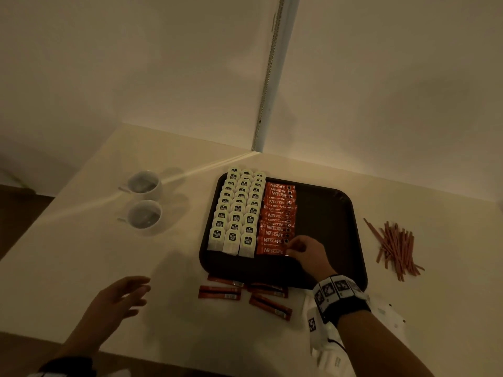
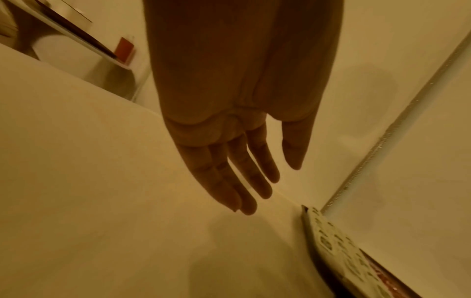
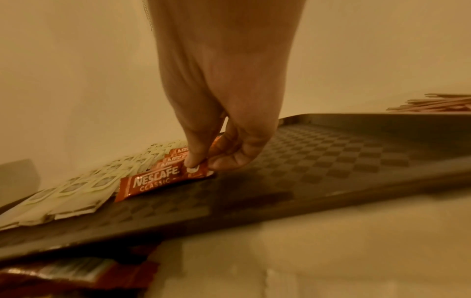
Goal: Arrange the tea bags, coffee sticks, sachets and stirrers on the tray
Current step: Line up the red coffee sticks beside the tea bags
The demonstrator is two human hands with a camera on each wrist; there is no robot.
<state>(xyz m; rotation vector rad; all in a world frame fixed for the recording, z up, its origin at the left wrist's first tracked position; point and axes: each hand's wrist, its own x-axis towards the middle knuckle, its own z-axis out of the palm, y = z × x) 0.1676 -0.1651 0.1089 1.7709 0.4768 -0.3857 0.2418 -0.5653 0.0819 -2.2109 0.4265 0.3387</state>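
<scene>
A dark tray [image 1: 329,213] lies on the pale counter. Its left part holds three columns of white tea bags [image 1: 239,210], and beside them runs a column of red coffee sticks [image 1: 277,216]. My right hand [image 1: 292,250] pinches the right end of the nearest coffee stick [image 3: 158,181] between thumb and fingers, low over the tray [image 3: 331,161]. Several loose coffee sticks [image 1: 220,292] lie on the counter in front of the tray. My left hand [image 1: 136,292] hovers over the counter to the tray's left, fingers straight [image 2: 244,181] and holding nothing.
A heap of thin red-brown stirrers [image 1: 397,246] lies right of the tray. Two white cups [image 1: 144,200] stand at the left of the counter. White sachets [image 1: 386,311] show near my right forearm. Walls meet behind the tray.
</scene>
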